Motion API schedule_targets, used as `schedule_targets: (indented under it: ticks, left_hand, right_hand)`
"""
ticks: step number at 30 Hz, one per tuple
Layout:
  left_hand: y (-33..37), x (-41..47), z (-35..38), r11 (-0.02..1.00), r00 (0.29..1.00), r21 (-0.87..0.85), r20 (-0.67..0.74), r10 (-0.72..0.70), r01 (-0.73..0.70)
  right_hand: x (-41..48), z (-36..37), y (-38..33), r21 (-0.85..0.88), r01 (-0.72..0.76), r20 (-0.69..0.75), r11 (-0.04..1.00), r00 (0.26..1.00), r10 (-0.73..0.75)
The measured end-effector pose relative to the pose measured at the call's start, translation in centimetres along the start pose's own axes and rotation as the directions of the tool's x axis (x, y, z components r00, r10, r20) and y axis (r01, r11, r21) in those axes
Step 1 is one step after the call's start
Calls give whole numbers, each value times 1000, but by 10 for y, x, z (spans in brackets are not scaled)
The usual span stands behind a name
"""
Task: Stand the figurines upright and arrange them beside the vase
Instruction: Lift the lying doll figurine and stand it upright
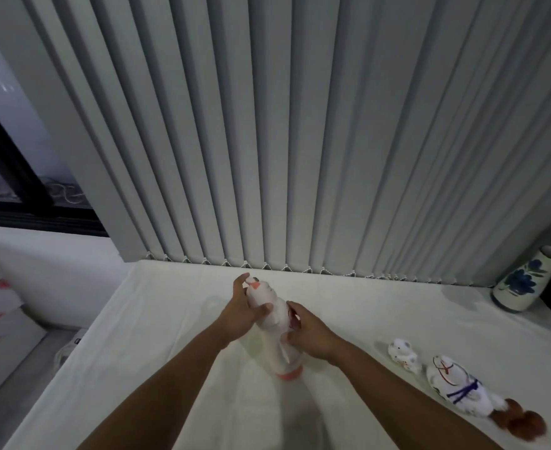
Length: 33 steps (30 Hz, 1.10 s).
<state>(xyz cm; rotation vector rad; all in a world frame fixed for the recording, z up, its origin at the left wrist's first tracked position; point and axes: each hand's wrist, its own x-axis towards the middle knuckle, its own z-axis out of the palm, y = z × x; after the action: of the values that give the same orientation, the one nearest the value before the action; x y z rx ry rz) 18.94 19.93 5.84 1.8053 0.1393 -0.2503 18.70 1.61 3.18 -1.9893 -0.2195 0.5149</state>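
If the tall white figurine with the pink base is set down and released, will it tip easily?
Probably yes. The tall white figurine with the pink base looks narrow and high above a small foot, so a nudge may topple it. It seems rigid and glossy, likely ceramic, hence slippery and breakable. Both hands, left and right, grip it, suggesting some weight.

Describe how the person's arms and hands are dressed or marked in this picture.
Both forearms are bare up to the bottom edge of the picture: no sleeves or cuffs show. The left hand and the right hand wear no gloves. I can see no watch, bracelet or ring, though the picture is dim and somewhat blurred, so small items could be missed.
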Motion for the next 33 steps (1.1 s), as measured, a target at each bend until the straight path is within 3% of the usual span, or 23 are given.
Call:
schedule_targets:
  ticks: [11,21,24,33]
  left_hand:
    - [-29,-37,43,987,970,-72,-188,-155,144]
    - [-21,-49,9,990,983,-60,138,-121,130]
    - [-20,-49,4,991,980,-68,174,-102,115]
    - [-17,-15,0,995,950,45,295,-103,94]
  right_hand:
    - [-15,8,26,-7,73,-115,997,991,-74]
    - [-5,-16,20,161,-29,173,986,985,1]
    - [-3,-12,14,242,-61,231,968,973,4]
    - [-8,7,16,414,-102,17,904,994,104]
